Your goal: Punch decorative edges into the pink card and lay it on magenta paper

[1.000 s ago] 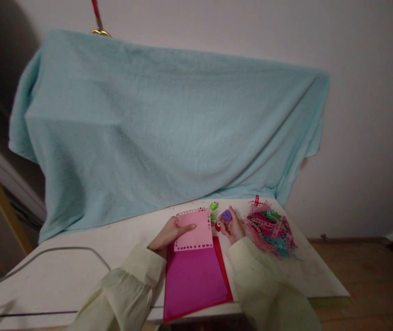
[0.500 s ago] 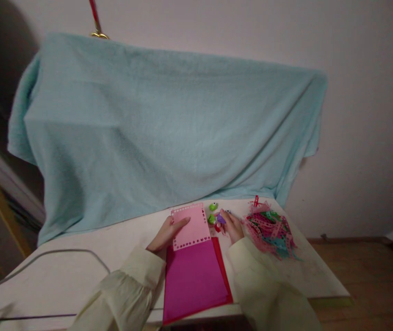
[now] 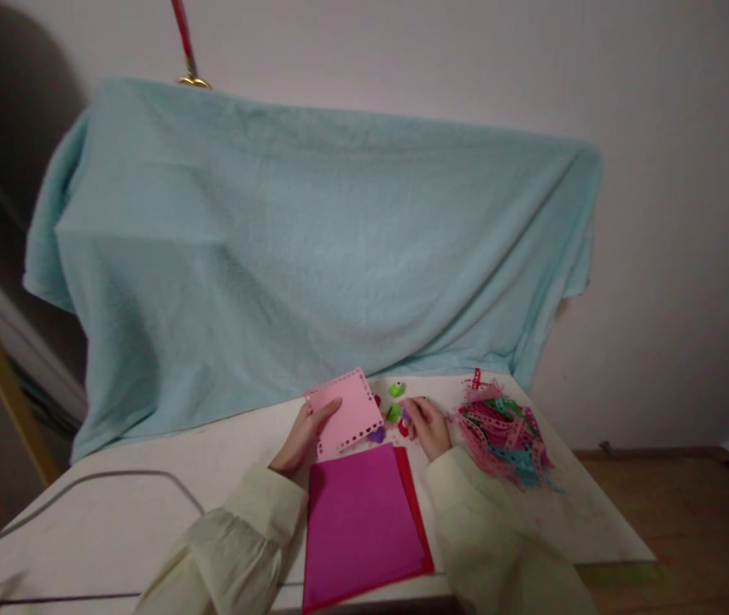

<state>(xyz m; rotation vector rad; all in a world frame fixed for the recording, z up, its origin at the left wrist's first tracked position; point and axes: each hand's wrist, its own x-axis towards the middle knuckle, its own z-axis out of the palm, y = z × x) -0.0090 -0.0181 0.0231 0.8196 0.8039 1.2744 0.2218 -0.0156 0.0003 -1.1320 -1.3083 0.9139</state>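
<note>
My left hand [image 3: 306, 434] grips a pink sheet of paper [image 3: 347, 410] by its left side, thumb on top. Small punched holes run along the sheet's edges, and it is tilted above the table. My right hand [image 3: 428, 424] is closed around a small purple craft punch [image 3: 406, 415], which the fingers partly hide. Close by lie two green punches [image 3: 396, 389], a red one [image 3: 404, 430] and another purple one [image 3: 376, 435]. Below the pink sheet, magenta paper [image 3: 361, 521] rests over red paper [image 3: 411, 500].
A tangled pile of punched paper strips [image 3: 506, 436] lies right of my right hand. A grey cable [image 3: 127, 474] curves across the white table [image 3: 230, 444] at left. Behind, a light blue towel [image 3: 313, 248] hangs down to the table's back edge.
The pink sheet has turned counterclockwise and shifted left in my left hand, uncovering a purple punch beside it. My right hand stays near the punches.
</note>
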